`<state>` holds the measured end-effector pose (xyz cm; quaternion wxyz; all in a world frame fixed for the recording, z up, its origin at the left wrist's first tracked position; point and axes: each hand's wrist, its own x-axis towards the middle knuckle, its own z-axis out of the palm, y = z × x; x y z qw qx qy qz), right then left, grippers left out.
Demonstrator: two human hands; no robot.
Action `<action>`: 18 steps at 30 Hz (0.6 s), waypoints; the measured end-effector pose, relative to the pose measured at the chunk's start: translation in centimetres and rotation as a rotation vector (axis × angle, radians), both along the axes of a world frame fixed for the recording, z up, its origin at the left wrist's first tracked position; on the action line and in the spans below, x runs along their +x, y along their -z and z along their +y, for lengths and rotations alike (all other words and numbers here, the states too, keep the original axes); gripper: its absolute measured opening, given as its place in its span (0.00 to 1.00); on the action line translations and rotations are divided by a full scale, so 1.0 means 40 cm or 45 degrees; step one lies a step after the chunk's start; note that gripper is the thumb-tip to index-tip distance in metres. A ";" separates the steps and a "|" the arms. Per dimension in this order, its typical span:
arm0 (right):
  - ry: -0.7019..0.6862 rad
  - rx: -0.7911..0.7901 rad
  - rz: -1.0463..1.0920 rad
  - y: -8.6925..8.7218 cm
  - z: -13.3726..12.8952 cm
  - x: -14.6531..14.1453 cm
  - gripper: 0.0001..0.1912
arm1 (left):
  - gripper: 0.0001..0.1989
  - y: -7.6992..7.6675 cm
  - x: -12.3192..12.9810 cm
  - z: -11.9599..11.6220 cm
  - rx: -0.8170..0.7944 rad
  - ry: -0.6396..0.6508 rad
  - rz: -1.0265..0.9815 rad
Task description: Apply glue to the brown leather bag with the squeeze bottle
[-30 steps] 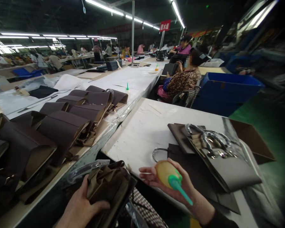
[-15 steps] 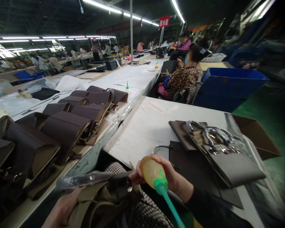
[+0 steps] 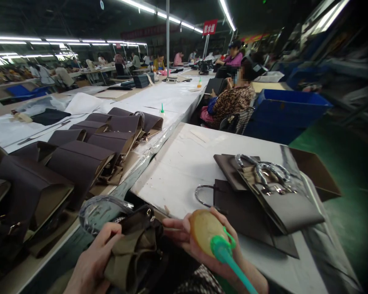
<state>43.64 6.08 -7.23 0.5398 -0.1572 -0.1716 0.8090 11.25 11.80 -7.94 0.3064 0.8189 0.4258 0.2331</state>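
Okay, brown bag (image 3: pixel 135 222) sits low by the near edge of the bench (image 3: pixel 165 163); probably light, lining (image 3: pixel 122 261) floppy, best gripped at the rim. Left hand (image 3: pixel 90 261) half closed, pinching lining. Right hand (image 3: pixel 241 261) loosely curled around squeezable, likely slick bottle (image 3: pixel 204 230); fingertips near bag, contact unclear.
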 end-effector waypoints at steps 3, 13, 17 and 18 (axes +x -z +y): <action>-0.006 0.018 -0.067 -0.018 0.024 0.017 0.33 | 0.17 0.009 0.005 0.027 0.399 0.225 0.035; -0.096 0.069 -0.302 -0.051 0.082 0.024 0.30 | 0.26 -0.051 0.069 0.028 0.731 0.437 0.208; -0.143 0.023 -0.385 -0.044 0.093 0.019 0.32 | 0.34 -0.059 0.105 0.024 0.579 0.501 0.418; -0.156 0.016 -0.374 -0.046 0.094 0.017 0.32 | 0.38 -0.064 0.110 0.020 0.498 0.507 0.463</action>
